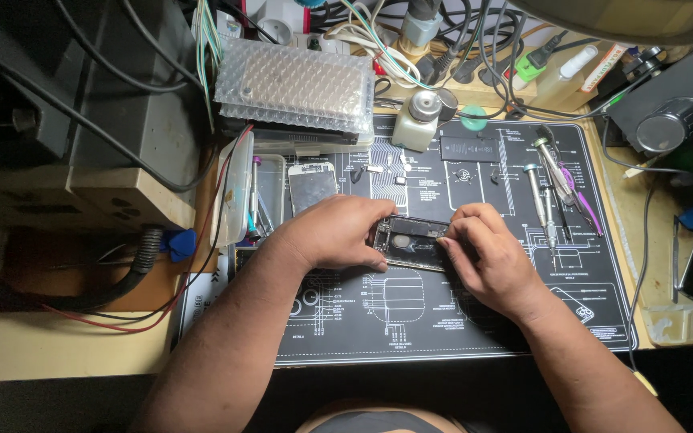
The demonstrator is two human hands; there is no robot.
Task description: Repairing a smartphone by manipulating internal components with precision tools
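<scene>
Two bare hands work over an opened phone (411, 242) lying on a black printed work mat (411, 313), near its middle. The left hand (337, 232) cups over the phone's left end, fingers curled down and pressing it against the mat. The right hand (487, 255) pinches at the phone's right edge with thumb and fingertips pressed together; whether they grip a small part cannot be told. Several screwdrivers (551, 188) lie to the right on the mat. A white bottle (417, 120) stands behind, beside a bubble-wrapped package (294, 87).
</scene>
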